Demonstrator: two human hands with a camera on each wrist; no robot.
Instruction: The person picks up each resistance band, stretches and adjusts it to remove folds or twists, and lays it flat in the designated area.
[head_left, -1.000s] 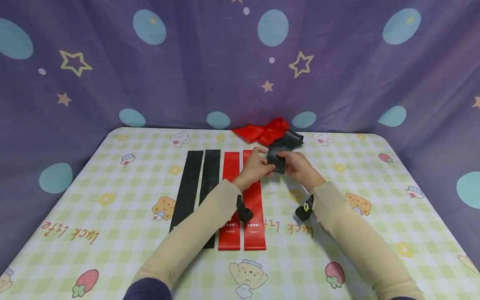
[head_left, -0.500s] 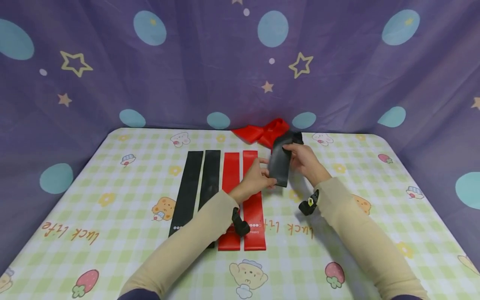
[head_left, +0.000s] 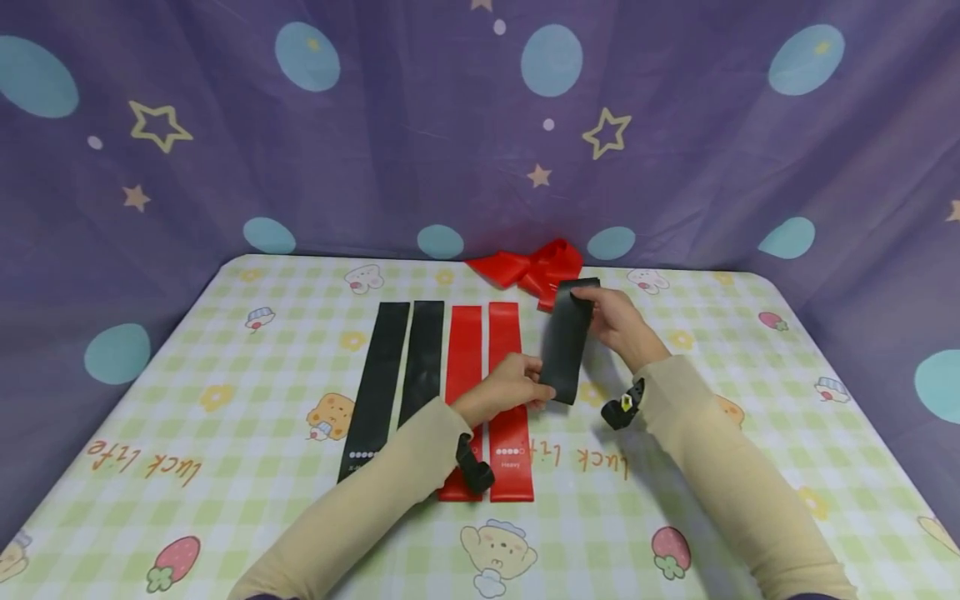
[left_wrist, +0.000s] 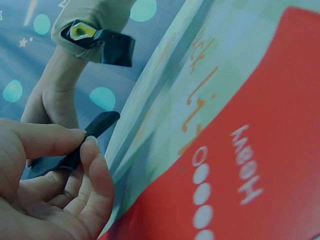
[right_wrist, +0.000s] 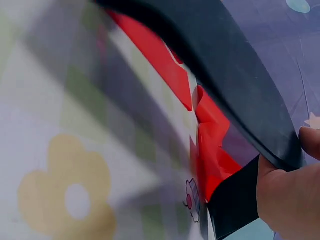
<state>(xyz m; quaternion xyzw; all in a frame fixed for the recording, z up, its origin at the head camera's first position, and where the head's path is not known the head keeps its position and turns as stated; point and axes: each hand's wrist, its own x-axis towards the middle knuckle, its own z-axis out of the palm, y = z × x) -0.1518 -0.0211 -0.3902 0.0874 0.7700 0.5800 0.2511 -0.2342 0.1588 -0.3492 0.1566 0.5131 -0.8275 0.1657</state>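
Note:
A black resistance band (head_left: 567,342) is stretched lengthwise between both hands, lifted over the table right of the flat bands. My left hand (head_left: 510,385) pinches its lower near end between thumb and fingers; the left wrist view shows this pinch on the black band (left_wrist: 75,155). At the far end my right hand (head_left: 618,323) grips the band, thumb on top. In the right wrist view the black band (right_wrist: 220,65) bows away from the fingers, and a further black part (right_wrist: 237,195) hangs beneath them.
Two black bands (head_left: 381,350) and two red bands (head_left: 510,333) lie flat side by side, the red ones marked "Heavy". A crumpled red band (head_left: 536,268) lies at the table's back edge, before a purple curtain (head_left: 420,125). A checked cloth (head_left: 247,417) covers the table.
The black band has come away from the crumpled red one and been drawn out longer. My left hand has moved toward the body with its near end; the right hand has shifted slightly right.

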